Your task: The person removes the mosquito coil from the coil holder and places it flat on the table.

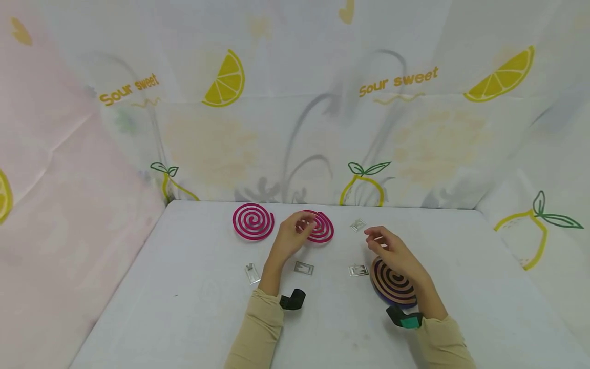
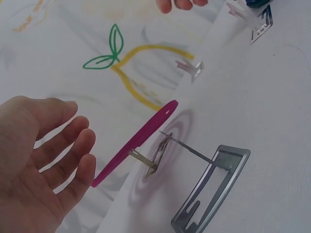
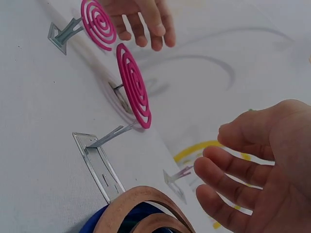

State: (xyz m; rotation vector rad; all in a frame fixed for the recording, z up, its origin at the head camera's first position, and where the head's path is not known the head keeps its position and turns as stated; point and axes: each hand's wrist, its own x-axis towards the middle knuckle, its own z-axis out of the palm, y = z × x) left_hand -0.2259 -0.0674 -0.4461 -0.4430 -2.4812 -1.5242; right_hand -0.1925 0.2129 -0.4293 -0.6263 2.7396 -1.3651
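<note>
My left hand, its fingers loosely bent, hovers over a magenta mosquito coil at the back of the table. In the left wrist view that coil sits raised on a small metal stand, the little finger close to its edge. To its left is a second magenta mosquito coil, also propped on a stand. My right hand is held, relaxed, above a stack of brown and dark blue mosquito coils. Neither hand holds anything.
Bare metal coil stands lie about the white table: one left, one in the middle, one beside the stack, one farther back. Lemon-printed cloth closes off the back and sides.
</note>
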